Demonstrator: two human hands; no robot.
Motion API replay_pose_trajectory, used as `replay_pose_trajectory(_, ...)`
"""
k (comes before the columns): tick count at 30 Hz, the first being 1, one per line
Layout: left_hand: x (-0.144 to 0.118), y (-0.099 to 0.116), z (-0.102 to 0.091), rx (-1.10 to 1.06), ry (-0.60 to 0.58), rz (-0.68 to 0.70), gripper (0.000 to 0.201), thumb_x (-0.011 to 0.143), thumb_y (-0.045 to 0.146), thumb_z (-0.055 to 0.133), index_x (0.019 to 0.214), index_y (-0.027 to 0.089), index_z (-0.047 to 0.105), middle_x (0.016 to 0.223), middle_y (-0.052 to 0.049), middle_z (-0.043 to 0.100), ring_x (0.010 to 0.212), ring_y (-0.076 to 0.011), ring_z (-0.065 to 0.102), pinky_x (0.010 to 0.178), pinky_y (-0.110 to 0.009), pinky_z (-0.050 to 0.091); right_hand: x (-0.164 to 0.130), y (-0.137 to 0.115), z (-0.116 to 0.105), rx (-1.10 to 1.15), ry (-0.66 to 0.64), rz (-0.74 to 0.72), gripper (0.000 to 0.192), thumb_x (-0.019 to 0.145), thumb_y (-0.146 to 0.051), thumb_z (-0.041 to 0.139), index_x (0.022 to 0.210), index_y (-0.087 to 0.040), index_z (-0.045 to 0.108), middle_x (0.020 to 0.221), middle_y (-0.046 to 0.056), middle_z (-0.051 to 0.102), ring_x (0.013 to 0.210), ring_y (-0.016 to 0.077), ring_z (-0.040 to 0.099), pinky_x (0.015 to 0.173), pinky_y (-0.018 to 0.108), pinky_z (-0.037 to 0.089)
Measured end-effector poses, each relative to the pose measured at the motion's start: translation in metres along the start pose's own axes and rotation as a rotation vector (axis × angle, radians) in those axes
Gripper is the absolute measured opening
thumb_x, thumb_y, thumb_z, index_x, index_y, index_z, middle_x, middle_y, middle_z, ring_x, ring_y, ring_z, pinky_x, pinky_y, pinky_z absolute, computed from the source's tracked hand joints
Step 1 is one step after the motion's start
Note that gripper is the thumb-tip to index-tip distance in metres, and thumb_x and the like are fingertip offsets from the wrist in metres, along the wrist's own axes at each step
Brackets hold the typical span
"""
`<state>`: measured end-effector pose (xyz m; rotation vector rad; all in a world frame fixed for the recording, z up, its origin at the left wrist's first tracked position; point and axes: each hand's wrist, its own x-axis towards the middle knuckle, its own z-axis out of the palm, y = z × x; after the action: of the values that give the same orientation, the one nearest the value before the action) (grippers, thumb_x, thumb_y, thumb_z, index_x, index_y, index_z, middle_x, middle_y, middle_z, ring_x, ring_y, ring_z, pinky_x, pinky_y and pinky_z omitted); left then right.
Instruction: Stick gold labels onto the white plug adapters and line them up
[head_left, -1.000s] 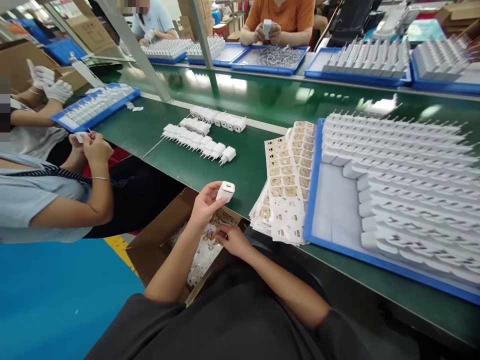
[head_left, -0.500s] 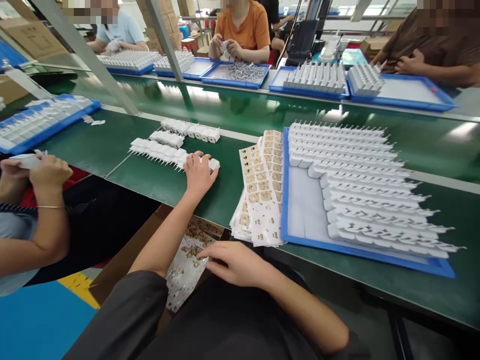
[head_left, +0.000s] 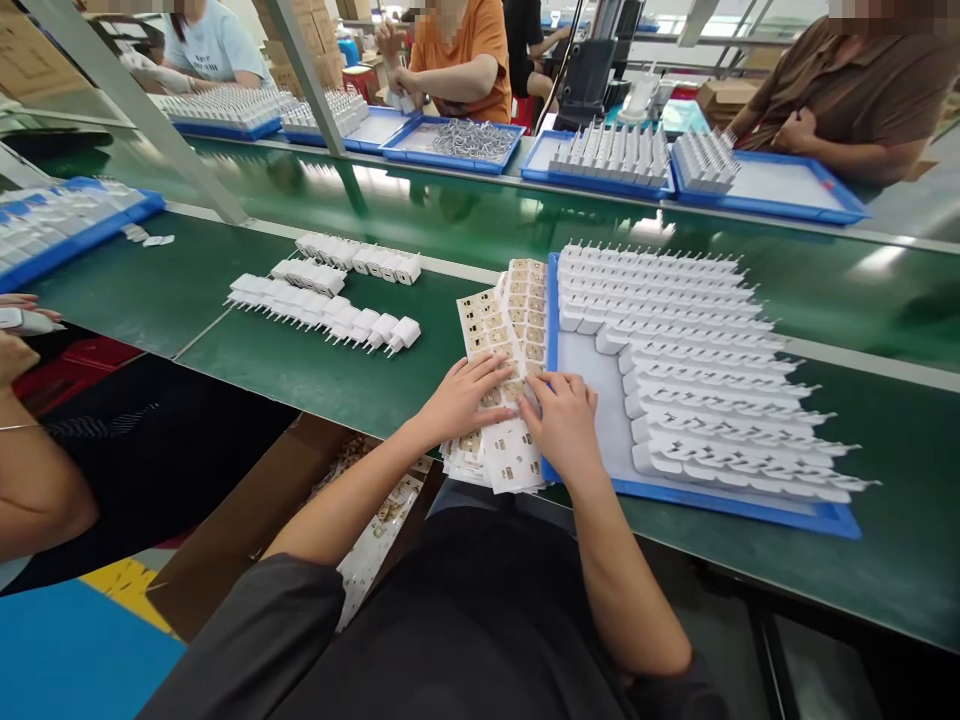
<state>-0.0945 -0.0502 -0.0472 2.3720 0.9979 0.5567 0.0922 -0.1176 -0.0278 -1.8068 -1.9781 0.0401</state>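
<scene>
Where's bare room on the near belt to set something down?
Bare green belt lies between the charger rows and the sticker sheets. The blue tray has a bare near-left corner. Crowded where both hands, left hand and right hand, press the sheets.

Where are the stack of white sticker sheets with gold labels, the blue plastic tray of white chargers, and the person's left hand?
stack of white sticker sheets with gold labels [head_left: 504, 455]: head view, near end.
blue plastic tray of white chargers [head_left: 735, 508]: head view, front rim.
left hand [head_left: 469, 395]: head view, back of hand.

One head-worn camera looks forward and down, close over the green workbench, facing co-workers opposite.
</scene>
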Motion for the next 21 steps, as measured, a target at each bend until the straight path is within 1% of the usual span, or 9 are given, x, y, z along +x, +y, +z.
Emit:
replay_pose_trajectory(4, -0.003, -0.002, 0.003, -0.04, 0.063, 0.019, 0.064, 0.09, 0.056, 0.066, 0.145, 0.026, 0.055, 0.159, -0.011, 0.046, 0.151, -0.0339, 0.037, 0.125, -0.055, 0.023, -0.002, -0.002, 0.002, 0.023, 0.012, 0.014, 0.028, 0.096, -0.03, 0.062, 0.12, -0.017, 0.07, 0.122, 0.014, 0.07, 0.117, 0.036, 0.05, 0.096, 0.051, 0.035)
replay_pose_trajectory(7, -0.004, -0.002, 0.005, -0.057, 0.082, 0.024, 0.064, 0.09, 0.055, 0.067, 0.146, 0.026, 0.054, 0.159, -0.012, 0.047, 0.151, -0.0344, 0.037, 0.125, -0.056, 0.024, -0.001, -0.002, 0.002, 0.046, 0.029, 0.023, 0.026, 0.097, -0.029, 0.06, 0.118, -0.018, 0.071, 0.118, 0.013, 0.072, 0.114, 0.034, 0.052, 0.097, 0.051, 0.034)
replay_pose_trajectory(10, -0.005, -0.004, 0.008, -0.061, 0.094, 0.028, 0.064, 0.091, 0.054, 0.066, 0.148, 0.028, 0.052, 0.16, -0.011, 0.046, 0.151, -0.0334, 0.036, 0.125, -0.056, 0.022, 0.002, -0.004, 0.0, 0.043, 0.048, 0.025, 0.022, 0.099, -0.025, 0.058, 0.113, -0.018, 0.072, 0.111, 0.011, 0.075, 0.11, 0.0311, 0.055, 0.096, 0.048, 0.034)
replay_pose_trajectory(13, -0.006, -0.005, 0.01, -0.056, 0.11, 0.037, 0.063, 0.092, 0.054, 0.065, 0.148, 0.03, 0.051, 0.16, -0.01, 0.044, 0.152, -0.0331, 0.036, 0.125, -0.056, 0.021, 0.007, -0.006, -0.003, -0.002, 0.069, -0.001, 0.018, 0.098, -0.022, 0.057, 0.104, -0.02, 0.074, 0.104, 0.009, 0.075, 0.105, 0.0292, 0.056, 0.093, 0.046, 0.035)
replay_pose_trajectory(17, -0.007, -0.003, 0.009, -0.032, 0.091, 0.038, 0.063, 0.092, 0.053, 0.065, 0.148, 0.029, 0.051, 0.16, -0.013, 0.044, 0.15, -0.0342, 0.038, 0.124, -0.06, 0.024, 0.015, -0.008, -0.004, -0.096, 0.095, -0.051, 0.016, 0.097, -0.02, 0.057, 0.09, -0.022, 0.072, 0.098, 0.008, 0.074, 0.097, 0.0263, 0.057, 0.086, 0.041, 0.038)
replay_pose_trajectory(21, -0.007, -0.001, 0.007, 0.014, 0.031, 0.02, 0.065, 0.094, 0.057, 0.06, 0.152, 0.03, 0.046, 0.164, -0.011, 0.038, 0.153, -0.0321, 0.034, 0.125, -0.059, 0.024, 0.022, -0.001, 0.005, -0.154, 0.109, -0.111, 0.02, 0.098, -0.019, 0.051, 0.086, -0.021, 0.067, 0.087, 0.007, 0.072, 0.085, 0.0256, 0.06, 0.076, 0.039, 0.042)
